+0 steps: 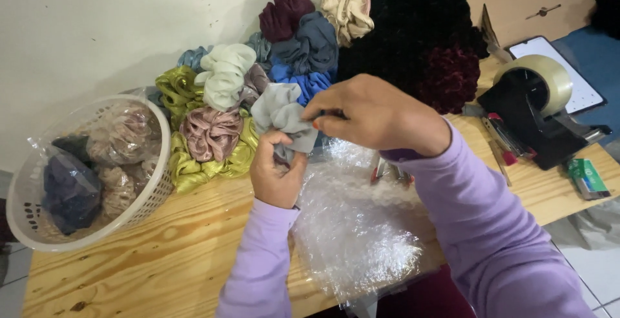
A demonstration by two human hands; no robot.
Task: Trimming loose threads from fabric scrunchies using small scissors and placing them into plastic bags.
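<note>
Grey fabric scrunchie: held by both hands above the wooden table, at the centre of view. Left hand: closed in a fist on the lower edge of the scrunchie. Right hand: fingers pinched shut on its upper right part; a small dark item shows at the fingertips, too small to identify.

Clear plastic bag: at 6 o'clock from the hands, flat, overhanging the near table edge. Judged risk: it could slide off if dragged by a sleeve.

Scrunchie pile: at 12 o'clock, loosely heaped against the wall; a knock could topple pieces.

White basket: at 9 o'clock, holding bagged scrunchies, its rim overhanging the table's left end; a nudge might tip it.

Tape dispenser: at 3 o'clock, well apart.
</note>
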